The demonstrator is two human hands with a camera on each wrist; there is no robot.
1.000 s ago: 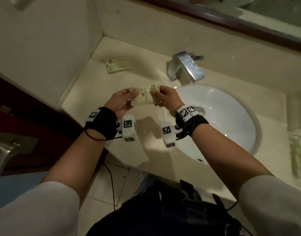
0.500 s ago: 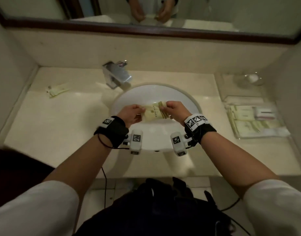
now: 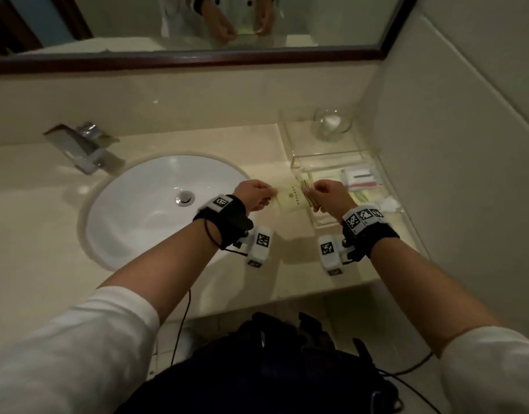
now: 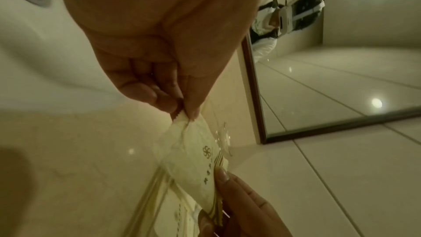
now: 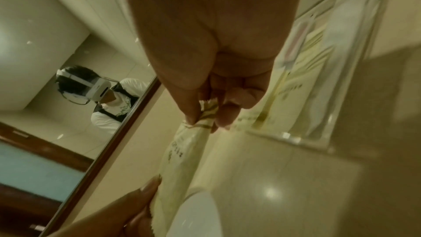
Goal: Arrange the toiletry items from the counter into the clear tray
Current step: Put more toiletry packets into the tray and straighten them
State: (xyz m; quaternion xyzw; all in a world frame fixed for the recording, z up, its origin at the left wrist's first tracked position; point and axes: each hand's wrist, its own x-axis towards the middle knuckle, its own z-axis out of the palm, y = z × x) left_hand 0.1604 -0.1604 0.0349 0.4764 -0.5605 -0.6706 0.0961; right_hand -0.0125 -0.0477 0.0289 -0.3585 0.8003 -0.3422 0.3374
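Observation:
A pale yellow toiletry packet (image 3: 293, 198) with gold stripes at one end hangs stretched between my two hands above the counter, just left of the clear tray (image 3: 406, 213). My left hand (image 3: 257, 194) pinches its plain end (image 4: 184, 118) between thumb and fingers. My right hand (image 3: 326, 194) pinches the striped end (image 5: 205, 113), right over the tray's left wall. The tray (image 5: 323, 96) holds several flat pale packets (image 3: 326, 176) and a white packet with a pink band (image 3: 361, 179).
A white basin (image 3: 143, 201) with a metal drain (image 3: 185, 198) lies to the left, a chrome tap (image 3: 78, 147) behind it. A glass dish (image 3: 332, 122) stands in the back right corner. The mirror (image 3: 182, 22) runs along the back, a tiled wall (image 3: 466, 144) on the right.
Both hands have carried the packet to the right, from above the basin to the tray's left edge. The view has swung right, so the packet on the far left counter is out of sight.

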